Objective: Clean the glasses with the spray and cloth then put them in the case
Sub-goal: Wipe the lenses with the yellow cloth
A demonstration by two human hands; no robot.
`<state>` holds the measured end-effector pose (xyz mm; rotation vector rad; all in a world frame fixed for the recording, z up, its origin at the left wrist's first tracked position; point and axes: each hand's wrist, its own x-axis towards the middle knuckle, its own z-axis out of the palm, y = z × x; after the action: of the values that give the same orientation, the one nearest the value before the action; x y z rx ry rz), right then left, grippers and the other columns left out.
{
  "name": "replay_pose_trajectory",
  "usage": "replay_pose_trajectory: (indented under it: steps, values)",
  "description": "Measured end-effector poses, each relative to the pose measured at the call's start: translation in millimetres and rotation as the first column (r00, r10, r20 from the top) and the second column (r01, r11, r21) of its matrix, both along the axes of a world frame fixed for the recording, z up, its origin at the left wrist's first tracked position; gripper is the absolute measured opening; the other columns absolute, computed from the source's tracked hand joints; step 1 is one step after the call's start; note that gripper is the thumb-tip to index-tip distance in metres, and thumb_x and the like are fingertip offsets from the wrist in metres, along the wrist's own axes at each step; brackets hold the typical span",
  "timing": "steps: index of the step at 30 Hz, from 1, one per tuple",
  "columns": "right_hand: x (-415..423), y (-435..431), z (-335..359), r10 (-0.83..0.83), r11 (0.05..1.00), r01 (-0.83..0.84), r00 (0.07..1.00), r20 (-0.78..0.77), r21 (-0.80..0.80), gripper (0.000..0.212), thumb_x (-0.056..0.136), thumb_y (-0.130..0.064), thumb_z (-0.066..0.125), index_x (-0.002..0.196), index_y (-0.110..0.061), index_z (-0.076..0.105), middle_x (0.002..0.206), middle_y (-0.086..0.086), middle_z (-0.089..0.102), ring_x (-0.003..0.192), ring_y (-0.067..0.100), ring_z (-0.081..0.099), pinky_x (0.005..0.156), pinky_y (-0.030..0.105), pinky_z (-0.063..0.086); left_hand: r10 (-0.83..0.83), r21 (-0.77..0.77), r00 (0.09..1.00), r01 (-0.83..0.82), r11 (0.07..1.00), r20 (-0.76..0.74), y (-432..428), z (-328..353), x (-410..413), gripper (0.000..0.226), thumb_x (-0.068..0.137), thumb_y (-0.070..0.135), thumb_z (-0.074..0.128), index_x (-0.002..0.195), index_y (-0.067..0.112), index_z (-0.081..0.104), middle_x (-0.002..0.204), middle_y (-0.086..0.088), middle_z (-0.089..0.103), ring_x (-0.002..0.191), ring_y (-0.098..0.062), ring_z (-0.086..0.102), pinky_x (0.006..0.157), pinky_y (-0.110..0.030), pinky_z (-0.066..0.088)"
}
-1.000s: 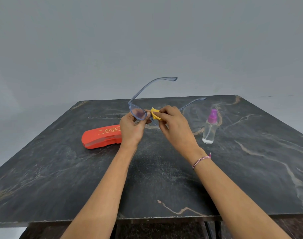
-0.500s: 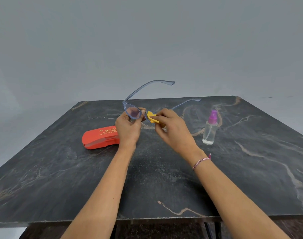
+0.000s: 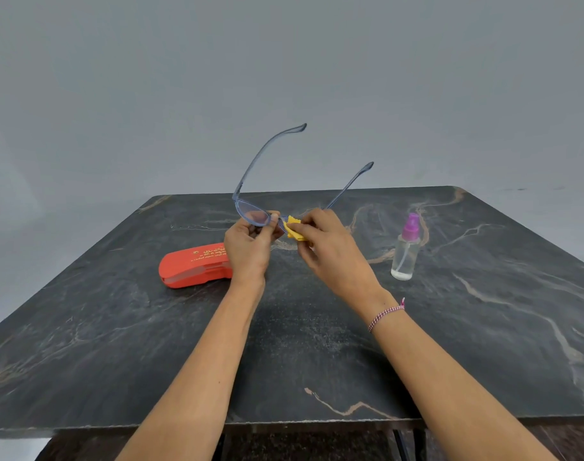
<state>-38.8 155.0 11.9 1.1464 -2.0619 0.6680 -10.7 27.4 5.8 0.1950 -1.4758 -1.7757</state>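
Two hands work above the dark marble table (image 3: 483, 327), the largest thing in view. The orange case (image 3: 194, 266) lies on it, apparently closed, partly behind the left hand (image 3: 249, 247), its long axis running left to right. The glasses (image 3: 254, 217) are held off the table between the hands, front bar left to right, temples unfolded and pointing up and away from the person. The spray bottle (image 3: 405, 251) stands upright, well off to the right. The left hand's fingers pinch the left lens rim. The right hand (image 3: 333, 251) pinches the small yellow cloth (image 3: 294, 227) over the other lens. The case lies nearer the left hand, and the temples probably need folding first.
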Motion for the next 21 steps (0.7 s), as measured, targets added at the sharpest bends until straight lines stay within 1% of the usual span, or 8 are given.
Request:
replay_pose_trajectory:
  steps: [2,4,7,11,14,17,19,21]
  values:
    - [-2,0,0,-0.010,1.000,0.010,1.000,-0.026,0.007,0.020,0.080,-0.006,0.069,0.099,-0.004,0.068,0.088,0.009,0.057,0.080,0.024,0.052,0.068,0.026,0.043,-0.050,0.057,0.999,0.049,0.997,0.016,-1,0,0,0.003,0.085,0.001,0.063,0.085,-0.001,0.066,0.069,0.002,0.070,0.067,-0.008,0.068,0.065,-0.020,0.056]
    - [-6,4,1,-0.034,0.999,0.033,0.998,-0.044,-0.024,0.018,0.079,-0.010,0.071,0.096,-0.005,0.069,0.087,0.008,0.059,0.077,0.025,0.052,0.065,0.029,0.047,-0.129,0.148,0.991,0.121,0.982,0.041,-2,1,-1,0.004,0.085,-0.001,0.062,0.085,-0.002,0.066,0.067,-0.003,0.069,0.062,-0.009,0.067,0.063,-0.020,0.056]
    - [-11,9,2,-0.043,0.999,0.041,0.997,-0.071,-0.031,0.018,0.079,-0.014,0.070,0.096,-0.007,0.070,0.089,0.007,0.061,0.078,0.023,0.051,0.066,0.027,0.044,-0.223,0.267,0.974,0.204,0.942,0.045,-2,4,-2,0.012,0.085,-0.005,0.059,0.077,0.001,0.065,0.057,-0.002,0.067,0.055,-0.009,0.064,0.057,-0.019,0.055]
    - [-16,15,6,0.020,0.999,-0.016,0.994,-0.105,0.036,0.022,0.082,-0.013,0.067,0.104,-0.009,0.068,0.094,0.005,0.063,0.086,0.018,0.045,0.071,0.025,0.043,-0.290,0.332,0.956,0.261,0.907,0.039,-4,9,0,0.013,0.085,-0.006,0.057,0.076,-0.001,0.064,0.058,-0.005,0.067,0.055,-0.010,0.064,0.057,-0.022,0.057]
    - [-20,21,9,0.039,0.999,-0.037,0.996,-0.078,0.027,0.018,0.085,-0.010,0.064,0.103,-0.008,0.067,0.093,0.005,0.063,0.084,0.019,0.046,0.073,0.024,0.040,-0.343,0.334,0.937,0.303,0.893,0.066,-3,11,3,0.014,0.086,-0.005,0.056,0.073,-0.002,0.062,0.056,-0.006,0.066,0.053,-0.010,0.064,0.061,-0.024,0.059]
    - [-23,25,9,0.036,0.999,-0.037,0.999,-0.014,-0.032,0.013,0.088,-0.010,0.059,0.099,-0.006,0.066,0.091,0.005,0.062,0.083,0.018,0.043,0.075,0.023,0.037,-0.373,0.282,0.921,0.331,0.901,0.114,-1,11,4,0.012,0.085,-0.002,0.059,0.074,-0.001,0.062,0.057,-0.005,0.067,0.055,-0.009,0.065,0.063,-0.024,0.059]
    - [-25,26,9,0.032,0.996,-0.030,0.999,0.022,-0.080,0.014,0.088,-0.006,0.057,0.100,-0.005,0.065,0.091,0.006,0.061,0.082,0.019,0.044,0.074,0.020,0.035,-0.384,0.244,0.913,0.345,0.906,0.135,-1,12,5,0.009,0.085,0.000,0.060,0.076,0.000,0.064,0.059,-0.004,0.068,0.055,-0.008,0.065,0.061,-0.022,0.058]
    - [-26,28,10,0.020,0.991,-0.012,0.998,0.059,-0.132,0.017,0.087,0.000,0.056,0.102,-0.004,0.064,0.093,0.008,0.061,0.083,0.017,0.041,0.074,0.017,0.032,-0.408,0.213,0.900,0.373,0.903,0.155,0,14,6,0.007,0.085,0.002,0.061,0.080,0.001,0.066,0.062,-0.003,0.069,0.056,-0.006,0.064,0.060,-0.021,0.057]
